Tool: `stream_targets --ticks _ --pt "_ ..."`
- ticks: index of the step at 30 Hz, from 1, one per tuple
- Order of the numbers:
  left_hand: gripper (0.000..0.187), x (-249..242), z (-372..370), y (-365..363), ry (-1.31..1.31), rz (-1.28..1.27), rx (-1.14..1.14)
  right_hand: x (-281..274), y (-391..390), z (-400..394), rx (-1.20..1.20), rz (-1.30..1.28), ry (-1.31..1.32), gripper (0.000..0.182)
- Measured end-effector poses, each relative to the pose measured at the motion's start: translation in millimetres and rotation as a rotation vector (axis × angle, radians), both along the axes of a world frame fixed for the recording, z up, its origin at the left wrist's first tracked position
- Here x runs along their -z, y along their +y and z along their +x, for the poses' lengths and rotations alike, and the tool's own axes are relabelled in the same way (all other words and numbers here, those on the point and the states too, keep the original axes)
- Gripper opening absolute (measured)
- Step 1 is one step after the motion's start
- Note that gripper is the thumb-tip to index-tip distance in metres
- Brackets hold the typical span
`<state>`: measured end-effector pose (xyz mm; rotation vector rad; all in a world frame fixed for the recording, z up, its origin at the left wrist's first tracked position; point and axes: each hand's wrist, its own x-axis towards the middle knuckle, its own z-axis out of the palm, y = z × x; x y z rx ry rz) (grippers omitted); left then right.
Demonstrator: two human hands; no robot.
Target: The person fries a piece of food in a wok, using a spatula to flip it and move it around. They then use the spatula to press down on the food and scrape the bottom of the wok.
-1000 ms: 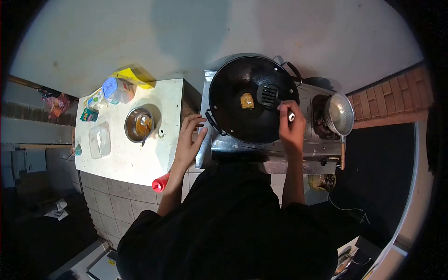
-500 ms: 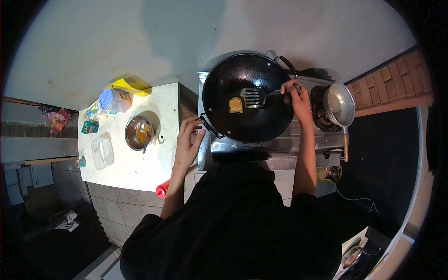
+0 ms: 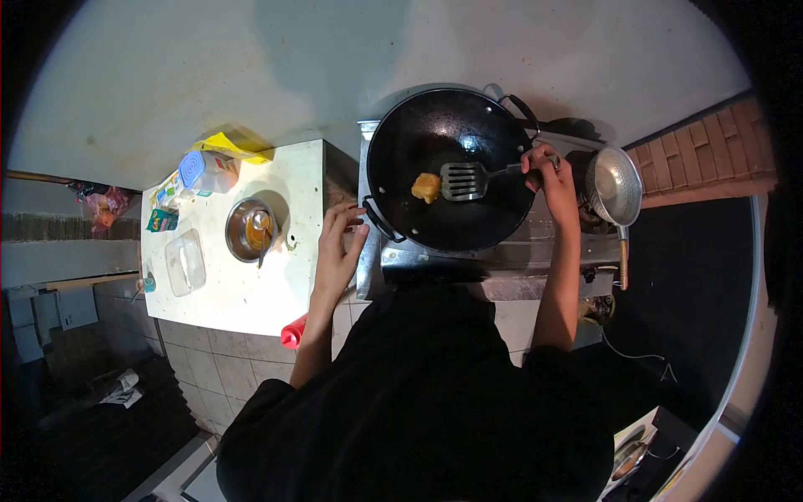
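A large black wok (image 3: 443, 226) rests on the stove. My right hand (image 3: 549, 171) is closed around the handle of a slotted metal spatula (image 3: 463, 181), whose head lies inside the wok. Just left of the spatula head is a small golden-brown piece of food (image 3: 426, 188). My left hand (image 3: 341, 241) is beside the wok's left loop handle (image 3: 382, 222), fingers apart and holding nothing. Whether its fingertips touch that handle is not clear.
On the white table (image 3: 226, 297) at left are a metal bowl (image 3: 240, 228) with yellow contents and a spoon, a clear container (image 3: 185, 263), a blue-lidded tub (image 3: 209, 172) and a yellow packet (image 3: 234, 147). A metal pan (image 3: 617, 186) sits right of the wok.
The food piece has changed its shape and facing in the wok. My right hand and the spatula have shifted slightly right, and the spatula head is closer to the food's level.
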<state>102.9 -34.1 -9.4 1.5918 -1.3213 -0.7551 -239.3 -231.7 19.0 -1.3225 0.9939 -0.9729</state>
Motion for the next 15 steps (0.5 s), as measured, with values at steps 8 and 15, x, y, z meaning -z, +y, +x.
stream_targets --ticks 8,15 --pt "0.027 0 0 1 0.011 -0.011 0.005 -8 10 0 -0.001 -0.019 0.039 0.028" --pt "0.027 -1 0 3 0.007 -0.020 -0.004 -10 13 -1 -0.006 -0.025 0.047 0.030"
